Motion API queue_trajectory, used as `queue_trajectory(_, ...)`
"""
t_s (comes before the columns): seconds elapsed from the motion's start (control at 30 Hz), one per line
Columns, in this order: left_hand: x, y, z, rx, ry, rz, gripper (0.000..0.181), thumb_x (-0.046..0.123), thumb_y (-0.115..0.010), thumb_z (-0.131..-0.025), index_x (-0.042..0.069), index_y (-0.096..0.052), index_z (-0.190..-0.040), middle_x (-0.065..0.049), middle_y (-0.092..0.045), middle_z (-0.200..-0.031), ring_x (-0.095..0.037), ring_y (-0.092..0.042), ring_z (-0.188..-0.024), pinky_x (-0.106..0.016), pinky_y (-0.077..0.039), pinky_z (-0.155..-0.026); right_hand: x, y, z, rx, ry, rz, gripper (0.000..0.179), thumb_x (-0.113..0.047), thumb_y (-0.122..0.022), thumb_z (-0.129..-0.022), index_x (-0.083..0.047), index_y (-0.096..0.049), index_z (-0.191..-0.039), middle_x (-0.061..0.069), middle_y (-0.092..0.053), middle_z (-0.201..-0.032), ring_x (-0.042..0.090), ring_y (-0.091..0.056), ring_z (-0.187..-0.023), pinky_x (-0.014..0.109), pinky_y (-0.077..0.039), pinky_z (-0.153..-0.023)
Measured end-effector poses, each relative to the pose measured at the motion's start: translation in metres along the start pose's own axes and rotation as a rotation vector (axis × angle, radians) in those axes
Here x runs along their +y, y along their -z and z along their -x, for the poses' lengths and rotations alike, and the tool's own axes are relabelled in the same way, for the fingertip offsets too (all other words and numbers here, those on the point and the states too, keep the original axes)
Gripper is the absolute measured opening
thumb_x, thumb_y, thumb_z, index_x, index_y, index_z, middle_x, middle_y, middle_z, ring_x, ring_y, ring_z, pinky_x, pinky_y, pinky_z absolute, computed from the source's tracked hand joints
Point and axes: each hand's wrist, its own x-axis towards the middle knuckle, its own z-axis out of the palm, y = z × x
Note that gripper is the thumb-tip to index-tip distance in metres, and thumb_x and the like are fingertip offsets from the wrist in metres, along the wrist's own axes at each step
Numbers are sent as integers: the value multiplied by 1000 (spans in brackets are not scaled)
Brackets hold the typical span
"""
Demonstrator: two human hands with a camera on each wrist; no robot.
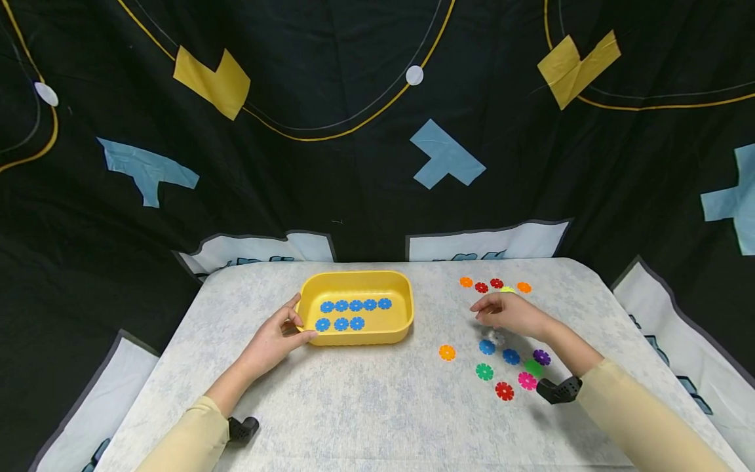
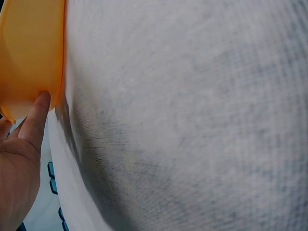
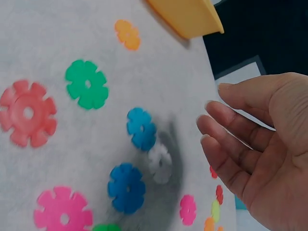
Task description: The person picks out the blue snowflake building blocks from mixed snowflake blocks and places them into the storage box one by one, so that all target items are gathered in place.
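At the left end of a yellow plastic tray [image 1: 354, 337], my left hand [image 1: 277, 337] grips the near corner, thumb along the front and fingers by the left side. The thumb [image 2: 38, 115] presses the tray wall [image 2: 33, 53] in the left wrist view. Inside lie two rows of blue flower-shaped discs [image 1: 356, 305]. My right hand [image 1: 510, 313] hovers over the table at right, its fingers loosely bent with nothing between them. Below it are a blue disc [image 3: 141, 129], a whitish disc [image 3: 160, 163] and another blue disc [image 3: 126, 188].
An orange disc [image 1: 447, 353] lies between the tray and the right-hand group. Nearer are a green disc [image 1: 484, 372], a red disc [image 1: 504, 391], a pink disc [image 1: 527, 381] and a purple disc [image 1: 541, 357]. Several orange, red and yellow discs lie beyond my right hand. A black curtain [image 1: 330, 196] hangs behind.
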Motion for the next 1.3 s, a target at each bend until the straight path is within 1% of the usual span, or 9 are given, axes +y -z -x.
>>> queue_trajectory(0.13,0,0,0,0,4,4,46,35,-84,-87,6,-51,-100,-12,-20,-169,-41,-51,-135,-47,-44,-110,8,0,6,-2,2,37,31,-18,-68,-99,-1,-68,-125,10,-70,-113,23,-62,-96,35,-55,-84)
queue_trajectory(0.3,0,0,0,-2,11,11,46,34,-84,-87,5,-51,-100,-12,-20,-169,-41,-51,-135,-48,-45,-110,18,-1,17,-13,-6,43,28,-14,-70,-98,-1,-68,-122,9,-70,-110,22,-61,-94,34,-54,-84)
queue_trajectory(0.37,1,0,0,-3,11,15,45,33,-84,-88,5,-51,-101,-12,-19,-169,-42,-51,-134,-49,-45,-109,23,-1,22,-18,4,48,27,-13,-71,-97,0,-68,-121,8,-69,-107,22,-60,-93,33,-54,-83)
queue_trajectory(0.5,1,1,1,-2,12,23,43,29,-83,-88,4,-51,-102,-13,-18,-169,-43,-51,-134,-51,-45,-109,34,2,32,-18,43,63,25,-12,-73,-95,1,-69,-117,6,-69,-102,21,-59,-89,30,-55,-77)
queue_trajectory(0.7,0,0,0,-5,16,24,44,31,-83,-88,4,-51,-102,-12,-19,-169,-41,-53,-133,-50,-46,-108,45,5,43,-20,35,73,23,-11,-75,-93,0,-68,-112,5,-66,-95,22,-58,-84,27,-53,-70)
queue_trajectory(0.83,-2,0,-1,-12,13,29,44,32,-83,-88,4,-50,-101,-11,-19,-169,-40,-53,-132,-50,-45,-109,50,4,47,-34,20,77,24,-11,-76,-92,0,-68,-112,5,-65,-95,24,-56,-87,27,-52,-70)
queue_trajectory(1.0,-2,0,-1,-14,6,25,44,32,-83,-89,5,-50,-100,-11,-19,-169,-41,-53,-133,-50,-44,-109,51,2,50,-48,14,64,26,-10,-78,-90,1,-68,-111,7,-64,-95,24,-55,-88,26,-51,-70)
queue_trajectory(1.3,-3,0,-1,-13,9,29,44,32,-83,-88,5,-51,-100,-10,-19,-169,-41,-52,-134,-50,-44,-110,54,-1,49,-59,4,76,29,-10,-82,-86,-1,-66,-109,8,-61,-94,24,-54,-89,27,-51,-71)
